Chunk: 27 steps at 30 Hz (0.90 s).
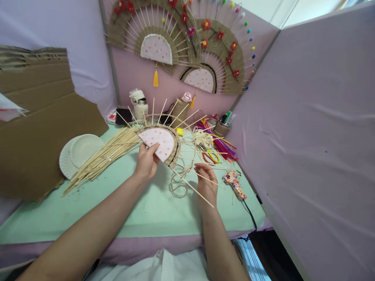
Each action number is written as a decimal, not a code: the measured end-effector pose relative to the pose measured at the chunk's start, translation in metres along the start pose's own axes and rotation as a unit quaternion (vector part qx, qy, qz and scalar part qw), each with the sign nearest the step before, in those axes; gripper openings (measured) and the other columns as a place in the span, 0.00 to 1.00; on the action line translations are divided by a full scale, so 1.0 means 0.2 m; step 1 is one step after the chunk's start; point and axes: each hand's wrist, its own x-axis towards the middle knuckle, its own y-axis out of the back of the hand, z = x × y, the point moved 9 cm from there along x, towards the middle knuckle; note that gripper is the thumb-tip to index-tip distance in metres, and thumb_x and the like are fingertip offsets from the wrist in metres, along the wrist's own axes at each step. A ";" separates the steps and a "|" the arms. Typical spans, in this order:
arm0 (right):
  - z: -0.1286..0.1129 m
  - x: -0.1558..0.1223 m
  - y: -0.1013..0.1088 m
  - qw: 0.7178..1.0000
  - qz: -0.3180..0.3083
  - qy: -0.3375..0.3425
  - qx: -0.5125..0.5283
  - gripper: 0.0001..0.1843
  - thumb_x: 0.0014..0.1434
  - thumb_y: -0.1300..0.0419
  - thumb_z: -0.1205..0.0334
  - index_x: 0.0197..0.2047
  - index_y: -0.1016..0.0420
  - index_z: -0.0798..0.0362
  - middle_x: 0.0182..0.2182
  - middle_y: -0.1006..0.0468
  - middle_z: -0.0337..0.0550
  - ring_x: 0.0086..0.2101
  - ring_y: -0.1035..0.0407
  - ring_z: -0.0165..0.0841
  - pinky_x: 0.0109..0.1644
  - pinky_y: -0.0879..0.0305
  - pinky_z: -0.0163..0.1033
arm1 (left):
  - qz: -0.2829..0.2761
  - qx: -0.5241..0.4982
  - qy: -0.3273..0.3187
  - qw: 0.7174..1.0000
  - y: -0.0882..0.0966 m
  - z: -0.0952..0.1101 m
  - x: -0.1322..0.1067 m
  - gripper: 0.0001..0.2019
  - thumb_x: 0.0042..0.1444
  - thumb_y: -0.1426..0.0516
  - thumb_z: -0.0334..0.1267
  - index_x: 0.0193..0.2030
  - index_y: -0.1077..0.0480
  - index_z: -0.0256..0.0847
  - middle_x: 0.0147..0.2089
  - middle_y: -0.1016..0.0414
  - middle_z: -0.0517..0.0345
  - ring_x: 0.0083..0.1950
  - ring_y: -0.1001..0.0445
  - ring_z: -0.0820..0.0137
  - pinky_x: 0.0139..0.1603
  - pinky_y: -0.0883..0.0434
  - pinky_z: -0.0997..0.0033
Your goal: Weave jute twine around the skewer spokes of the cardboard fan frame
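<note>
My left hand grips the flat edge of a half-round fan piece, its thumb on the pink dotted face. Thin wooden sticks fan out from the curved rim, which is wrapped in twine and has a dark band. To the right, my right hand is closed, fingers curled at the twine beside the lowest sticks. The twine arcs across the sticks, and loose loops of it lie on the table below. What sits between the right fingertips is partly hidden.
A bundle of sticks and paper plates lie left, near cardboard. On the right are scissors, fuzzy craft stems and a corded glue gun. Behind stand a bottle and twine spool.
</note>
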 end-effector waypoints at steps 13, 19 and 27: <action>-0.04 0.01 -0.16 0.992 -0.050 -0.064 0.092 0.09 0.47 0.35 0.60 0.33 0.27 0.51 0.30 0.29 0.37 0.31 0.35 0.30 0.42 0.38 0.38 | -0.005 0.012 0.004 1.000 -0.01 -0.01 -0.02 0.15 0.44 0.38 0.28 0.38 0.37 0.42 0.40 0.23 0.57 0.44 0.23 0.67 0.47 0.26 0.64; -0.03 0.03 -0.16 0.996 -0.041 -0.064 0.051 0.10 0.45 0.35 0.59 0.30 0.30 0.51 0.26 0.33 0.35 0.30 0.38 0.30 0.38 0.41 0.37 | -0.012 0.016 0.004 1.000 -0.02 -0.01 -0.03 0.16 0.44 0.38 0.28 0.38 0.36 0.42 0.42 0.23 0.56 0.44 0.23 0.67 0.47 0.26 0.63; -0.02 0.02 -0.16 0.995 -0.041 -0.070 0.062 0.11 0.43 0.34 0.59 0.29 0.31 0.52 0.25 0.33 0.34 0.29 0.40 0.29 0.37 0.43 0.36 | -0.006 0.016 0.011 1.000 -0.03 -0.01 -0.04 0.14 0.47 0.39 0.27 0.39 0.35 0.42 0.40 0.22 0.57 0.44 0.22 0.68 0.47 0.26 0.64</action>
